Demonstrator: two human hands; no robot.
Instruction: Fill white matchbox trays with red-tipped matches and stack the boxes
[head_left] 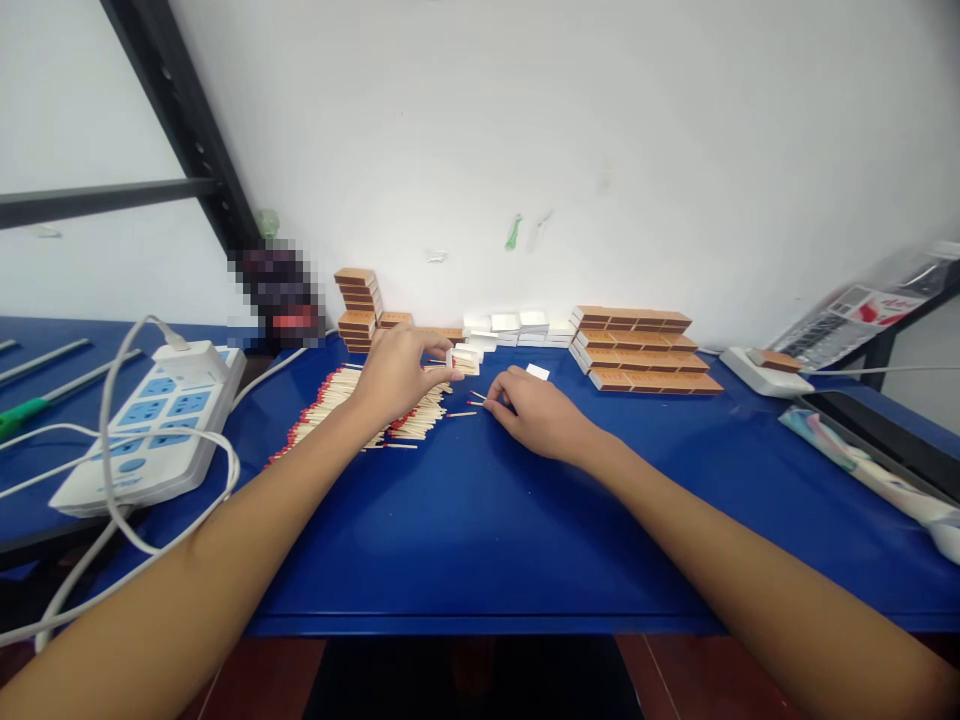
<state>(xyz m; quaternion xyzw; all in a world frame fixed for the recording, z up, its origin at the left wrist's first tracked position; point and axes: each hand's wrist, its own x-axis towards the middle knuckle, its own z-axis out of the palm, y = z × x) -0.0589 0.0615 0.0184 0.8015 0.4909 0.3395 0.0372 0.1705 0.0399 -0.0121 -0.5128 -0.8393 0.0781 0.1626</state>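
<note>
My left hand (405, 368) is closed around a small white matchbox tray (450, 358), mostly hidden by the fingers. Under and beside that hand spreads a large pile of red-tipped matches (322, 410). To its right, my right hand (536, 408) pinches a match (478, 396) between thumb and fingertips, just above the blue tabletop (480, 530). A loose match (461, 414) lies between the two hands. Behind the right hand rests a small white piece (537, 371), partly covered. White matchbox trays (517, 325) stand in a row along the wall.
Brown matchboxes are stacked at the back right (637, 350) and back left (358, 305). A white power strip (157, 430) with looping cables lies at left. At right are a white adapter (765, 372), a plastic bottle (862, 310) and a dark tray (885, 440).
</note>
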